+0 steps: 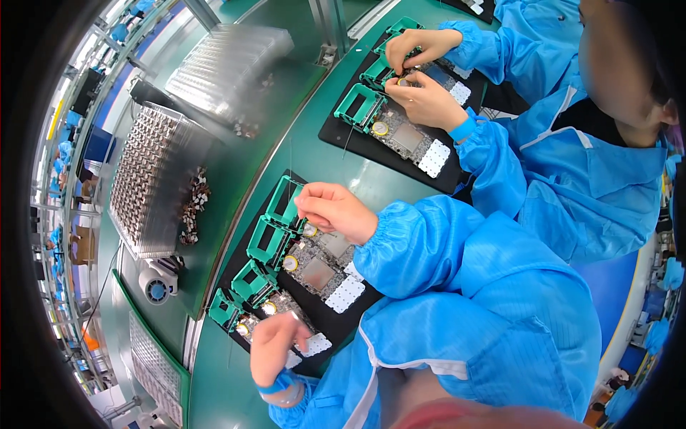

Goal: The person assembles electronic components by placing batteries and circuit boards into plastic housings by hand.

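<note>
Green bench [314,161]: the person's two hands [334,212] [275,348] are near four green frames [251,282].

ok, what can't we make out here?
- Head: whether the right hand pinches anything; its own fingers hide it.
- Head: part of the lowest circuit board, covered by the left hand.
- Head: contents of the upper clear tray stack; blurred.
- Head: rest of the topmost black mat, cut off by the top edge.

Left hand [275,347] loosely bent; right hand [339,210] palm-down, fingers curled
</note>
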Available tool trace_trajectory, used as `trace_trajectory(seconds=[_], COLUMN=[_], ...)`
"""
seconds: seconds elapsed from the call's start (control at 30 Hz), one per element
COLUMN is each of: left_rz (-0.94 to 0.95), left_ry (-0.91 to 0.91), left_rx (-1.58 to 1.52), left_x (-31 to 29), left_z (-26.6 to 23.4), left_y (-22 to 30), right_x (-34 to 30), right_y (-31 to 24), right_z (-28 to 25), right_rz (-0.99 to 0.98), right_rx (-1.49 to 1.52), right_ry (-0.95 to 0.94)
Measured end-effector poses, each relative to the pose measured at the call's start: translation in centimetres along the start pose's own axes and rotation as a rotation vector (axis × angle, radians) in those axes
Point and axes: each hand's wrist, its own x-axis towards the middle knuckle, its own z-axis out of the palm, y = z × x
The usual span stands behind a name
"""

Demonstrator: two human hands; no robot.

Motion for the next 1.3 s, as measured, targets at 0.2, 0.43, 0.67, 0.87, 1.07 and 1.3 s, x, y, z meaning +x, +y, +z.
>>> trace_trajectory(seconds=[0.2, 0.43, 0.67, 0.87, 1.07, 1.3], left_rz=[0.013, -0.388, -0.334, -0.289, -0.297, -0.134], left_ry=[0.891, 1.23, 1.263, 1.259, 1.232, 1.274], left_rx=[-0.095, 0.71, 0.879, 0.839, 0.782, 0.632], left_x=[-5.6, -5.2, -1.3, -1.5, -2.1, -2.6], left_z=[-4.5, -5.9, -2.9, -3.0, -3.1, -2.7], left_y=[-6.2, -15.4, -12.5, -12.4, -11.8, -11.3], right_x=[0.1, 0.0, -0.2, 0.0, -2.3, -5.7], right_y=[0.4, 0.6, 0.8, 0.7, 0.2, -0.7], right_z=[0.7, 0.5, 0.7, 0.4, 0.8, 2.4], right_rz=[0.017, -0.037, -0.112, -0.078, -0.155, -0.157], right_rx=[-0.011, -0.02, -0.124, -0.139, -0.295, -0.645], right_ry=[-0.007, 0.014, -0.002, -0.031, -0.006, -0.147])
